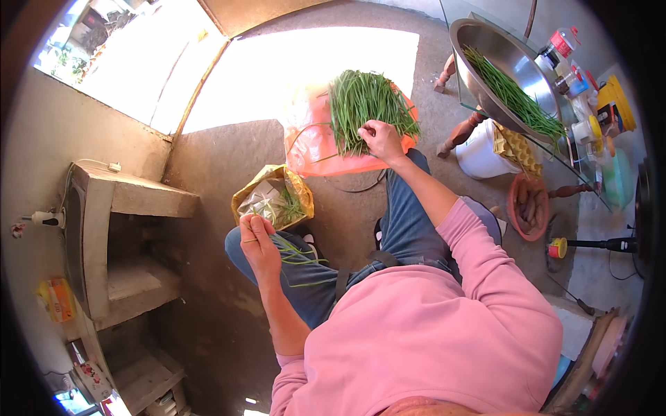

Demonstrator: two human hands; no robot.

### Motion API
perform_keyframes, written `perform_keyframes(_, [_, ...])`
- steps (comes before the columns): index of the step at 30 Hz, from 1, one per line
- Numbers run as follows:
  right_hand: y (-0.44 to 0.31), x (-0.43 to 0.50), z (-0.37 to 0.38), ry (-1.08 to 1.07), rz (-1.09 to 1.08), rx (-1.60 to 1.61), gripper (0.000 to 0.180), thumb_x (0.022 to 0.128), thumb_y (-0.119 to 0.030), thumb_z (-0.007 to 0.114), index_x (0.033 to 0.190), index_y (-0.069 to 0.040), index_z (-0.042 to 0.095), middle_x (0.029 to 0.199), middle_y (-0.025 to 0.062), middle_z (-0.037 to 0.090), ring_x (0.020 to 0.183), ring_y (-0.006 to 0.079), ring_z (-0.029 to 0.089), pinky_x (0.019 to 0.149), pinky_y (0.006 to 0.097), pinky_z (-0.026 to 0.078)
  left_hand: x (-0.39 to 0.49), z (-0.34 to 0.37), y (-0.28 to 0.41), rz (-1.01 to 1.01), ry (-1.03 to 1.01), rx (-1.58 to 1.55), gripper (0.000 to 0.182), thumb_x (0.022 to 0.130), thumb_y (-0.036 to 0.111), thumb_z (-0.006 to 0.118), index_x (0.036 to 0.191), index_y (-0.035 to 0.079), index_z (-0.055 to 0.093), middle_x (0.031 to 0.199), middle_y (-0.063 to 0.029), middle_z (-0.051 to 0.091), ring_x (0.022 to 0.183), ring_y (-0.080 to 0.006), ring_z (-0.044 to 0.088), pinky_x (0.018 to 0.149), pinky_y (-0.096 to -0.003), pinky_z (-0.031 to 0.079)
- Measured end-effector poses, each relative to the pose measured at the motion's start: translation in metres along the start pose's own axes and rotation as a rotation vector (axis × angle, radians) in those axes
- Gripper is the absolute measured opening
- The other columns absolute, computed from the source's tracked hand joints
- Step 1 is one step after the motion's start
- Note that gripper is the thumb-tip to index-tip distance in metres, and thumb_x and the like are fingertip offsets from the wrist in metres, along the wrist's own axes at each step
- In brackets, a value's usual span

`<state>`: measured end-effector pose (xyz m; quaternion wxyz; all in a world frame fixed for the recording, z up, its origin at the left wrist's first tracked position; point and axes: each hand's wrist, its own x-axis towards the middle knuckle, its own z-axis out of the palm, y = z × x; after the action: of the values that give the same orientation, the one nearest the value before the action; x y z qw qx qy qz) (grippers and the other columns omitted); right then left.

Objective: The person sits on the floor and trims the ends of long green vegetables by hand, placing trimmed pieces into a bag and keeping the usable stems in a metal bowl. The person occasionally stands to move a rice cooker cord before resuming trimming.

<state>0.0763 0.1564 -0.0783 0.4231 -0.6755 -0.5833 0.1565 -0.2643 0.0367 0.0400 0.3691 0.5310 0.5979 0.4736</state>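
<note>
A large heap of long green leaves, like garlic chives [364, 106], lies on a pink plastic bag [312, 148] spread on the floor. My right hand [382, 140] is at the heap's near edge with its fingers bent together; whether a stalk is between them cannot be told. Over my left knee, my left hand [260, 247] pinches a few green stalks [299, 255], whose ends trail across my jeans. Just beyond that hand stands an open yellow bag [307, 200], holding pale wrapping and green scraps [291, 205].
To the right, a glass table [577, 174] bears a steel basin [471, 86] with more green stalks, bottles and jars. Beneath it are a white bucket [476, 153], an egg tray [512, 148] and a red basket of tubers [546, 208]. Concrete shelving [145, 195] stands left.
</note>
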Motion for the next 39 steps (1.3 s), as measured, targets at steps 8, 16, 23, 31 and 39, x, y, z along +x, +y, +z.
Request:
perform_keyframes(8, [-0.021, 0.003, 0.029, -0.193, 0.021, -0.317, 0.032, 0.088, -0.038, 0.067, 0.084, -0.007, 0.071, 0.081, 0.013, 0.072, 0.078, 0.0347, 0.069, 0.069, 0.0473, 0.055, -0.003, -0.006, -0.001, -0.081, -0.019, -0.102, 0.029, 0.11, 0.026, 0.04, 0.088, 0.006, 0.047, 0.066, 0.0014, 0.047, 0.061, -0.0061, 0.04, 0.057, -0.0245, 0.036])
perform_keyframes(16, [-0.02, 0.006, -0.006, -0.115, -0.104, -0.093, 0.022, 0.092, -0.023, 0.064, 0.087, -0.001, 0.067, 0.077, 0.0144, 0.069, 0.065, 0.028, 0.068, 0.061, 0.0384, 0.053, -0.003, 0.005, -0.01, -0.102, -0.004, -0.511, 0.028, 0.11, 0.027, 0.041, 0.088, 0.01, 0.045, 0.066, 0.003, 0.044, 0.061, -0.0052, 0.043, 0.053, -0.0244, 0.037])
perform_keyframes(23, [-0.128, -0.021, -0.122, -0.853, 0.384, 0.856, 0.022, 0.096, -0.017, 0.056, 0.078, -0.004, 0.059, 0.063, 0.0026, 0.058, 0.048, 0.0093, 0.054, 0.046, 0.0224, 0.044, -0.008, 0.022, 0.006, -0.106, -0.019, -0.424, 0.013, 0.1, 0.014, 0.062, 0.101, 0.002, 0.066, 0.075, 0.0021, 0.06, 0.061, -0.0064, 0.052, 0.058, -0.023, 0.046])
perform_keyframes(31, [-0.151, -0.053, -0.112, -1.223, 0.264, 0.684, 0.024, 0.092, -0.017, 0.057, 0.071, -0.006, 0.058, 0.061, -0.0006, 0.056, 0.049, 0.0067, 0.053, 0.044, 0.0223, 0.042, -0.013, 0.058, 0.054, 0.444, -0.408, 0.097, 0.014, 0.091, 0.011, 0.072, 0.1, 0.001, 0.072, 0.07, -0.0011, 0.058, 0.063, -0.0048, 0.047, 0.057, -0.0243, 0.04])
perform_keyframes(39, [-0.13, -0.056, -0.085, -0.733, 0.311, 0.757, 0.031, 0.1, -0.026, 0.057, 0.075, -0.008, 0.057, 0.064, -0.0023, 0.058, 0.05, 0.0047, 0.053, 0.045, 0.0208, 0.042, -0.027, 0.049, 0.043, -0.26, -0.536, -0.168, 0.023, 0.094, 0.019, 0.069, 0.087, -0.003, 0.071, 0.066, 0.0036, 0.057, 0.06, -0.0021, 0.048, 0.053, -0.0234, 0.037])
